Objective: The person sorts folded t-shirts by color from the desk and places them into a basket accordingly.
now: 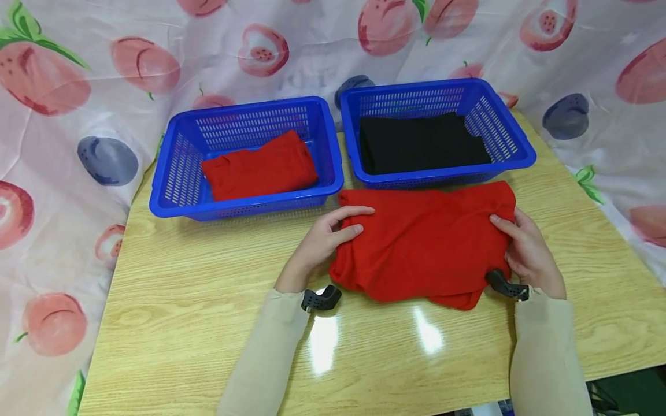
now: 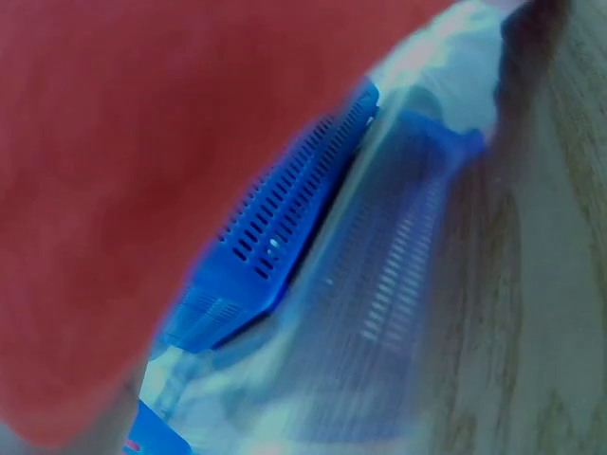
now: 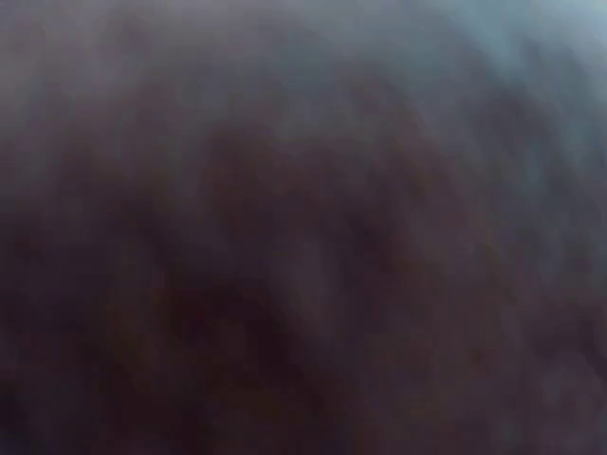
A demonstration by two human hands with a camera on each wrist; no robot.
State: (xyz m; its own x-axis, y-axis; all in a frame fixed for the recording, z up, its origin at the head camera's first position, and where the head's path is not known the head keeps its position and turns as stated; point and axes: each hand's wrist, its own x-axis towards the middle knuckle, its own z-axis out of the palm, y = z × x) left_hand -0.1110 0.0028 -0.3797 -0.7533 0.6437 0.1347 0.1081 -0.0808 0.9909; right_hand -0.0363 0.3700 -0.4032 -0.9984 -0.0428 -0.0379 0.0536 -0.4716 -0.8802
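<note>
A red cloth (image 1: 426,242), loosely folded into a wide bundle with wrinkles, is held between both hands in front of the baskets. My left hand (image 1: 325,240) grips its left end, thumb and a finger on top. At the right end, my right hand (image 1: 533,254) holds the cloth with the thumb on top and the other fingers mostly hidden behind it. The red cloth (image 2: 142,171) fills much of the left wrist view, above the table surface. The right wrist view is dark and blurred, so nothing can be made out there.
A blue basket (image 1: 244,202) at the back left holds a folded red cloth (image 1: 262,167). Beside it, another blue basket (image 1: 442,176) contains folded black cloth (image 1: 421,144). Both stand on a wooden table (image 1: 208,312), backed by a fruit-print curtain (image 1: 312,52).
</note>
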